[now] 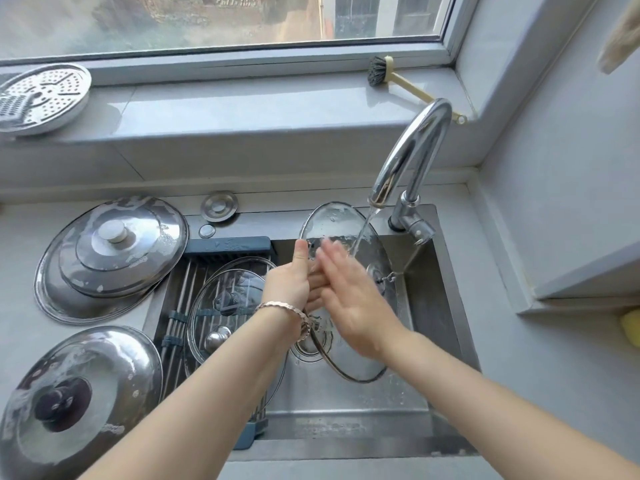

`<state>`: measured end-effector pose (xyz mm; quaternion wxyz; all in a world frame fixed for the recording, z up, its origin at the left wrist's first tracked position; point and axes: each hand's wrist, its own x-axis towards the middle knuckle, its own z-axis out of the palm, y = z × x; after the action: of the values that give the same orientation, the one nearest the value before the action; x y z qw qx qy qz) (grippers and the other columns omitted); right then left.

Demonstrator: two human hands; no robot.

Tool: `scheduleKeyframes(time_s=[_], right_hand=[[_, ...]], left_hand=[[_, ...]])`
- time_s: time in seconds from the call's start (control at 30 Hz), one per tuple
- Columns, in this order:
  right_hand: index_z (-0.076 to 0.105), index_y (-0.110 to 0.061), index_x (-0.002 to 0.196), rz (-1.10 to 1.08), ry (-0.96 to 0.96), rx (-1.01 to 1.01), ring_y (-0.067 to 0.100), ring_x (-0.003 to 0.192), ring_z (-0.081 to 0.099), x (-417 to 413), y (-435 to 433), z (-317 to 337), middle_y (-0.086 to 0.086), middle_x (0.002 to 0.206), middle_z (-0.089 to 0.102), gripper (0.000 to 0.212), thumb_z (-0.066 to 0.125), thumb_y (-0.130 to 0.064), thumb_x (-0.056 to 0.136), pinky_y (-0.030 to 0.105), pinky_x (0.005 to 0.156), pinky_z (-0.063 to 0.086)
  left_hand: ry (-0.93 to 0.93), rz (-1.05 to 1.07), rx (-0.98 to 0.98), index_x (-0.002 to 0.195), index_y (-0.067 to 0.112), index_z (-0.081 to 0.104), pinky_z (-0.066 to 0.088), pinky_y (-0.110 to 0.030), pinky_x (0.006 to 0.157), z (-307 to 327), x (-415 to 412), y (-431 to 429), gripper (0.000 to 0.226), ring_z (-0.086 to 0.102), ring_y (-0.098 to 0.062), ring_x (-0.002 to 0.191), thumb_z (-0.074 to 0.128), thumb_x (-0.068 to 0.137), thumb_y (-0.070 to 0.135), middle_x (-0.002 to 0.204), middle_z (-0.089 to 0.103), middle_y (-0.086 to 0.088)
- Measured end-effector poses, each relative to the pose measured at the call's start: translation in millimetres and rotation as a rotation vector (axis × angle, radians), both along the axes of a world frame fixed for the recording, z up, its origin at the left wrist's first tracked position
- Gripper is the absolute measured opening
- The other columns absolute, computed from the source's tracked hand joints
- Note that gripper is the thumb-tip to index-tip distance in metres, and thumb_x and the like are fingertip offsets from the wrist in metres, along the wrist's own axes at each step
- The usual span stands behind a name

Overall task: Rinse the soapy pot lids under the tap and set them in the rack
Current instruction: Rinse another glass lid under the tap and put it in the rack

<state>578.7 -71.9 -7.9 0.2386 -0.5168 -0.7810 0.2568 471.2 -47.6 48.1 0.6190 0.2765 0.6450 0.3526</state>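
Observation:
A glass pot lid (341,223) with a metal rim stands on edge over the sink, under the running tap (412,150). My left hand (289,282) grips its left rim, thumb up on the near face. My right hand (349,299) lies flat against the glass with straight fingers, slightly blurred. Water falls onto the upper part of the lid. Two glass lids (221,306) lie overlapping on the roll-up rack (180,306) across the sink's left half. Two soapy steel lids rest on the counter at left, one at the back (110,258) and one at the front (76,400).
The steel sink (346,410) has a drain under the held lid. A perforated steamer tray (38,98) and a dish brush (391,76) lie on the window sill. A small round cap (219,206) sits behind the rack. A yellow sponge (632,327) shows at the right edge.

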Motion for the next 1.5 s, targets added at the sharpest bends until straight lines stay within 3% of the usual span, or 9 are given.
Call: scheduleKeyframes(time_s=[0.13,0.3,0.47,0.7,0.87,1.1,1.2,1.3,1.5], right_hand=[[0.011,-0.013,0.147,-0.106,0.038,-0.054,0.000,0.140,-0.007,-6.1,18.1,13.7,-0.002,0.156,0.003,0.059,0.016,-0.033,0.092,0.031,0.118,-0.001],[0.011,-0.013,0.146,0.172,-0.087,0.215,0.014,0.145,0.001,0.0,-28.8,-13.7,0.002,0.155,0.011,0.054,0.017,-0.038,0.099,0.029,0.118,-0.003],[0.011,-0.017,0.149,-0.221,0.048,-0.129,0.004,0.143,-0.006,-10.0,30.3,17.8,-0.002,0.158,0.002,0.064,0.015,-0.041,0.089,0.023,0.114,-0.009],[0.018,-0.013,0.146,0.138,-0.041,0.218,0.013,0.144,0.004,-9.5,-14.8,2.0,0.000,0.153,0.013,0.055,0.023,-0.038,0.097,0.032,0.118,0.001],[0.014,-0.019,0.148,-0.209,0.020,-0.149,0.006,0.144,-0.004,-10.4,44.3,26.5,-0.004,0.158,0.005,0.063,0.015,-0.039,0.088,0.030,0.118,-0.005],[0.020,-0.015,0.146,0.113,0.016,0.292,0.018,0.145,0.012,-23.1,-41.3,-10.8,0.000,0.155,0.017,0.050,0.023,-0.032,0.099,0.037,0.118,0.007],[0.004,-0.032,0.147,-0.146,0.156,-0.001,0.004,0.144,-0.005,-3.9,-50.7,-32.1,-0.021,0.154,-0.009,0.053,0.013,-0.046,0.097,0.028,0.118,-0.003],[-0.009,-0.022,0.147,-0.448,0.262,-0.386,0.002,0.141,-0.017,0.6,-36.4,-27.5,-0.020,0.147,-0.023,0.065,0.008,-0.049,0.090,0.028,0.118,-0.008],[-0.017,-0.016,0.144,-0.355,0.072,-0.258,0.007,0.140,-0.025,-25.2,-32.1,-3.9,-0.007,0.147,-0.029,0.079,0.004,-0.063,0.084,0.025,0.114,-0.014]], left_hand=[[-0.020,0.027,0.001,0.073,0.005,0.061,0.053,-0.019,0.044,6.5,3.8,1.6,0.050,0.065,-0.013,0.048,0.039,0.094,0.045,0.054,0.068,-0.004],[0.089,0.051,0.010,0.079,0.004,0.069,0.048,-0.020,0.044,-0.3,-8.6,-0.2,0.053,0.065,-0.020,0.062,0.043,0.091,0.049,0.079,0.071,-0.014],[-0.025,0.075,0.038,0.075,-0.003,0.065,0.052,-0.023,0.039,9.5,2.9,-11.9,0.051,0.064,-0.017,0.043,0.043,0.094,0.039,0.059,0.066,-0.017],[0.030,0.166,0.028,0.073,0.004,0.064,0.051,-0.020,0.041,13.2,-13.0,-8.3,0.045,0.065,-0.019,0.052,0.048,0.091,0.042,0.061,0.068,-0.008],[0.014,0.097,0.048,0.085,-0.007,0.066,0.055,-0.027,0.042,15.0,-5.2,-16.5,0.055,0.069,-0.024,0.055,0.042,0.094,0.042,0.070,0.071,-0.019],[0.015,0.270,0.098,0.069,0.005,0.062,0.048,-0.019,0.042,15.3,-22.2,-8.3,0.049,0.062,-0.014,0.045,0.046,0.091,0.046,0.051,0.067,-0.003],[-0.086,0.361,0.118,0.076,0.001,0.059,0.054,-0.022,0.043,18.2,-26.3,-11.3,0.051,0.067,-0.016,0.046,0.041,0.093,0.045,0.053,0.069,-0.006],[-0.084,0.441,0.147,0.076,0.002,0.058,0.056,-0.023,0.046,17.9,-28.2,-14.1,0.050,0.068,-0.016,0.048,0.040,0.094,0.046,0.053,0.069,-0.005],[-0.116,0.505,0.178,0.077,0.003,0.058,0.058,-0.025,0.051,13.7,-25.4,-20.5,0.050,0.070,-0.019,0.054,0.039,0.094,0.047,0.057,0.070,-0.007]])
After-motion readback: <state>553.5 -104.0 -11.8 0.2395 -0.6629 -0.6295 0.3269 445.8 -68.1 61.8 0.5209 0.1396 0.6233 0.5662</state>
